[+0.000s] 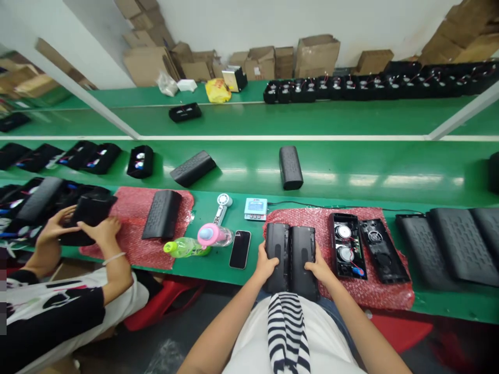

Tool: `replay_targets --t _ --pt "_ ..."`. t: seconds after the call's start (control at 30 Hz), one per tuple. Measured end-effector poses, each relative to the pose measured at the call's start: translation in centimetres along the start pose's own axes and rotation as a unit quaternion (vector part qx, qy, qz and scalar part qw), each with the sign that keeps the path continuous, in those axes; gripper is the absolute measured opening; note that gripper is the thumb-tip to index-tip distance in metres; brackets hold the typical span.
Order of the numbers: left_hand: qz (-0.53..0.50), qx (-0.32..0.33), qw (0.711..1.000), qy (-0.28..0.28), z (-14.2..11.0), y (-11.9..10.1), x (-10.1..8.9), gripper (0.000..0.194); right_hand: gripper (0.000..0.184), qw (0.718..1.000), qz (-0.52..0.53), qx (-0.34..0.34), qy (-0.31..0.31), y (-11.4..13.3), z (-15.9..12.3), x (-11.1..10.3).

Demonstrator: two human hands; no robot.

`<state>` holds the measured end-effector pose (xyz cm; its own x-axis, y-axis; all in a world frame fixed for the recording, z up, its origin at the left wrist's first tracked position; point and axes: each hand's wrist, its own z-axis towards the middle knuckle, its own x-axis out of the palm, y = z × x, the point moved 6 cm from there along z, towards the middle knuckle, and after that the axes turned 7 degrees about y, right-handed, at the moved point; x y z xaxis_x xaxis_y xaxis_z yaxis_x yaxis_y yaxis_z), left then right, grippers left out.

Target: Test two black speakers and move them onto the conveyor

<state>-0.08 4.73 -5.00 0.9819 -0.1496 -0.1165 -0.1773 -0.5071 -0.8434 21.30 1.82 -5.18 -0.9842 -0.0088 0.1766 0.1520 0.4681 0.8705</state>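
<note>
Two black speaker shells stand side by side at the bench edge, close against my body. My left hand [268, 264] is closed around the outer side of the left speaker shell [278, 236], thumb on its face. Around the right speaker shell [303, 241] my right hand [320, 266] is closed the same way. To the right, an opened speaker housing [346, 259] shows two round drivers and red wires. Beside it a black half-shell [384, 254] lies with its inside up. Both rest on red bubble wrap [374, 296].
A phone [240, 249], pink-capped bottle [222, 237], green bottle [189, 248], small fan [222, 205] and blue-white counter [256, 208] lie left. A co-worker's hands [88, 221] hold a black shell further left. Textured speakers [463, 244] stand right; two speakers [290, 167] lie on the green belt.
</note>
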Motion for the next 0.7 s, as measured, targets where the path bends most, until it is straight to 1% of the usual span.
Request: replay_targets --t 0.13,0.27,0.37,0.47,0.57,0.7 --pt "-0.009 -0.022 1.000 0.010 -0.2 -0.1 0.0 0.083 0.098 1.000 -0.007 -0.016 -0.010 -0.1 0.2 -0.1" --pt "-0.013 -0.017 1.000 -0.003 0.0 0.4 -0.2 0.081 0.096 1.000 -0.014 -0.003 -0.010 -0.2 0.1 0.0" --pt "-0.014 -0.008 1.000 -0.011 0.2 0.7 -0.3 0.082 0.093 1.000 -0.025 -0.004 -0.005 0.3 -0.1 0.3" --pt "-0.010 -0.010 1.000 -0.009 0.3 0.9 -0.3 0.083 0.092 1.000 -0.020 -0.013 0.004 0.7 -0.1 0.5" --pt "-0.007 -0.012 1.000 -0.003 0.3 1.0 -0.3 0.084 0.093 1.000 -0.015 -0.006 0.007 0.3 0.1 0.4" --pt "-0.010 -0.009 1.000 0.004 0.2 0.9 -0.3 0.083 0.089 0.999 -0.036 -0.024 0.008 0.0 0.3 0.1"
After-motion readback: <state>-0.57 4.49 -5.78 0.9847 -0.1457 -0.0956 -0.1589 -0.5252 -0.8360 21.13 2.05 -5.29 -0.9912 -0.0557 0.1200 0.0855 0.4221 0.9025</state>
